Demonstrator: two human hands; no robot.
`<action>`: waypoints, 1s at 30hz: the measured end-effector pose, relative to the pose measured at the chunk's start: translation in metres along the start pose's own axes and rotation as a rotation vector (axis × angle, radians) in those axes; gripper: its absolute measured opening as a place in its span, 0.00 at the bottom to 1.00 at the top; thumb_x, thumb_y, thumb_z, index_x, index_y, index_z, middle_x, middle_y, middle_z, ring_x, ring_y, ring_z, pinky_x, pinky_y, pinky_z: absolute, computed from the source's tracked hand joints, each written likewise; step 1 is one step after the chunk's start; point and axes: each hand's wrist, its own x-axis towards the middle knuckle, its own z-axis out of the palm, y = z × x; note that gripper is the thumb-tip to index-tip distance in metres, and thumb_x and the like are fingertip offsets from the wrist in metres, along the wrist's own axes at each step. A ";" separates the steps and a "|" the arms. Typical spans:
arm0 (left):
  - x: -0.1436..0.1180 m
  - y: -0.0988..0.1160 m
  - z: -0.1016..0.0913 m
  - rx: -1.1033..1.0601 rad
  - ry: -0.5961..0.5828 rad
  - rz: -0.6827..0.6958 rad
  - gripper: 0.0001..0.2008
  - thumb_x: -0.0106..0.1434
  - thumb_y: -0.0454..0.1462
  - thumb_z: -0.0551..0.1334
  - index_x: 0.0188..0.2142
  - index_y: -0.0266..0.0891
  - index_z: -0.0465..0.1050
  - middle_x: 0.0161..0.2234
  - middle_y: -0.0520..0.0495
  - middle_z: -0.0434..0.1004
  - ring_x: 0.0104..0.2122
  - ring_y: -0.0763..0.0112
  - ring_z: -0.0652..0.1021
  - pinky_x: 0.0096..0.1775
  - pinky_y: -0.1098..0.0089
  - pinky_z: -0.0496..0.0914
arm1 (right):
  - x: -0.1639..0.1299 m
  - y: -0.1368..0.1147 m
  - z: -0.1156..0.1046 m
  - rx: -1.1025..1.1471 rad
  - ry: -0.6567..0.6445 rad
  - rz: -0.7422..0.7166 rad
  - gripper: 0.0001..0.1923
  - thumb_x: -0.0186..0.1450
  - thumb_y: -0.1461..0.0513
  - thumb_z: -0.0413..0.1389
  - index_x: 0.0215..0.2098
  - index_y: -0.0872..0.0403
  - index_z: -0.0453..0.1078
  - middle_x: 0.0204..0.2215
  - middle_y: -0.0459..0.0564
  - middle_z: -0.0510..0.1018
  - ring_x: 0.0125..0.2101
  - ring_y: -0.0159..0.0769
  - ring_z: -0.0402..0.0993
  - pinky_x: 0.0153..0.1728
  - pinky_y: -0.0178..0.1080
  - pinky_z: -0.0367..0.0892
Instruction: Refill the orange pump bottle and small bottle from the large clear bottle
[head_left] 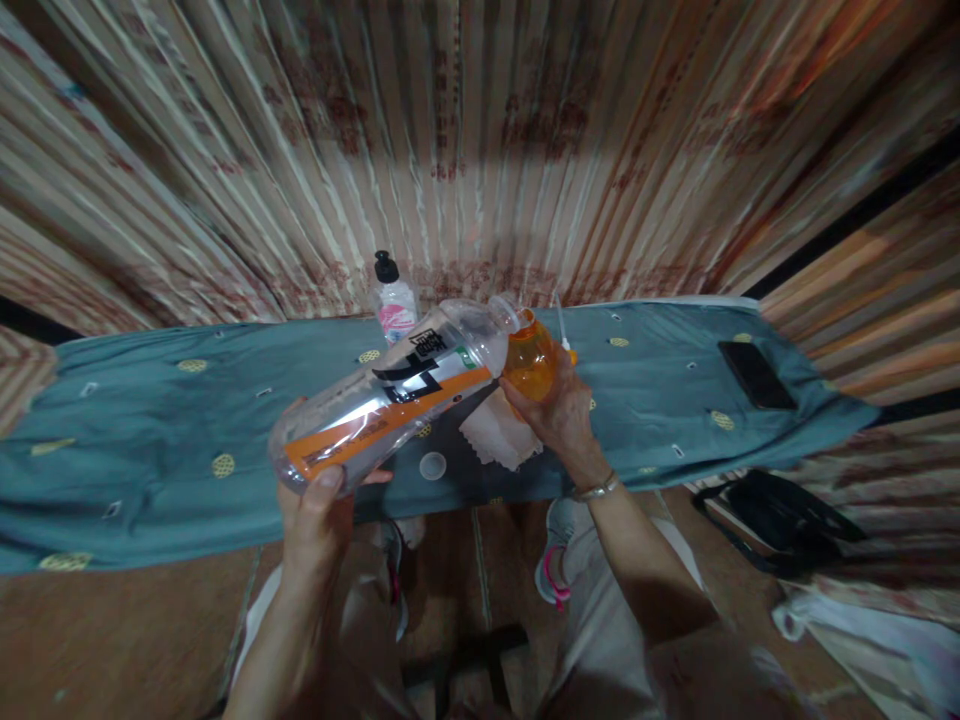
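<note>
My left hand [322, 510] is closed around the base of a large clear plastic bottle [352, 400] with an orange and black label. The bottle is tilted, its uncapped neck up at the right. That neck meets the top of a small translucent orange bottle [531, 360], which my right hand [562, 405] grips from the right side. Whether liquid passes between them I cannot tell. Below lie a whitish cloth or paper [499, 435] and a small round translucent cap [433, 466]. Behind my right hand shows a white tube with an orange part [564, 330], probably a spray head, partly hidden.
A clear bottle with a black top and pink label [396, 310] stands at the back of the cloth-covered table [165, 420]. A black phone [756, 375] lies on the right. A striped curtain [465, 150] hangs behind. A black bag [780, 520] is at the lower right.
</note>
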 end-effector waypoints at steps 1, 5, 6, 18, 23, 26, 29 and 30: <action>0.000 0.000 0.000 0.002 0.000 -0.001 0.34 0.41 0.42 0.78 0.50 0.45 0.77 0.44 0.47 0.82 0.30 0.63 0.82 0.18 0.73 0.75 | 0.000 0.000 0.000 0.008 0.005 -0.004 0.42 0.66 0.41 0.62 0.66 0.58 0.58 0.52 0.67 0.82 0.51 0.54 0.83 0.49 0.56 0.81; 0.000 0.001 0.001 0.017 0.005 0.005 0.35 0.42 0.43 0.78 0.52 0.45 0.76 0.44 0.46 0.82 0.30 0.62 0.82 0.21 0.70 0.78 | 0.000 -0.001 0.000 0.001 0.009 -0.004 0.41 0.67 0.41 0.61 0.66 0.57 0.59 0.52 0.67 0.82 0.51 0.54 0.83 0.49 0.56 0.81; -0.001 0.001 0.001 0.026 0.000 0.006 0.36 0.43 0.44 0.78 0.53 0.46 0.76 0.44 0.46 0.82 0.30 0.62 0.82 0.21 0.69 0.79 | -0.001 -0.001 0.000 -0.006 0.007 0.000 0.41 0.67 0.41 0.61 0.66 0.57 0.58 0.52 0.66 0.82 0.51 0.54 0.83 0.49 0.56 0.81; 0.001 -0.003 -0.003 0.039 -0.021 0.040 0.36 0.45 0.45 0.78 0.54 0.46 0.74 0.46 0.44 0.82 0.31 0.61 0.83 0.22 0.69 0.79 | -0.001 -0.001 0.000 -0.027 -0.008 0.020 0.41 0.66 0.40 0.62 0.65 0.58 0.60 0.52 0.67 0.82 0.51 0.55 0.83 0.49 0.57 0.81; 0.000 -0.004 -0.003 -0.005 -0.018 0.032 0.40 0.43 0.44 0.79 0.57 0.47 0.71 0.44 0.47 0.82 0.31 0.63 0.82 0.24 0.69 0.80 | 0.000 -0.002 -0.001 -0.017 -0.004 0.027 0.42 0.66 0.40 0.61 0.65 0.58 0.59 0.51 0.67 0.82 0.50 0.55 0.83 0.49 0.57 0.81; 0.000 -0.003 -0.002 -0.022 -0.010 0.039 0.41 0.43 0.44 0.79 0.57 0.48 0.71 0.44 0.48 0.81 0.33 0.63 0.83 0.25 0.71 0.80 | 0.000 0.000 -0.001 0.020 -0.013 0.007 0.42 0.66 0.41 0.62 0.66 0.59 0.58 0.52 0.67 0.81 0.51 0.55 0.82 0.49 0.57 0.81; -0.001 -0.002 0.000 -0.011 -0.009 0.050 0.40 0.44 0.43 0.79 0.57 0.49 0.71 0.46 0.48 0.81 0.35 0.61 0.83 0.26 0.69 0.81 | 0.000 0.000 -0.001 0.025 -0.017 0.006 0.43 0.67 0.41 0.62 0.67 0.59 0.58 0.53 0.68 0.81 0.51 0.55 0.82 0.50 0.57 0.80; -0.001 -0.001 0.000 -0.009 -0.004 0.046 0.40 0.44 0.43 0.79 0.57 0.50 0.71 0.46 0.47 0.81 0.35 0.60 0.83 0.26 0.69 0.81 | 0.000 0.000 -0.001 0.019 -0.014 0.006 0.43 0.67 0.41 0.62 0.67 0.59 0.58 0.52 0.68 0.81 0.51 0.55 0.82 0.49 0.57 0.80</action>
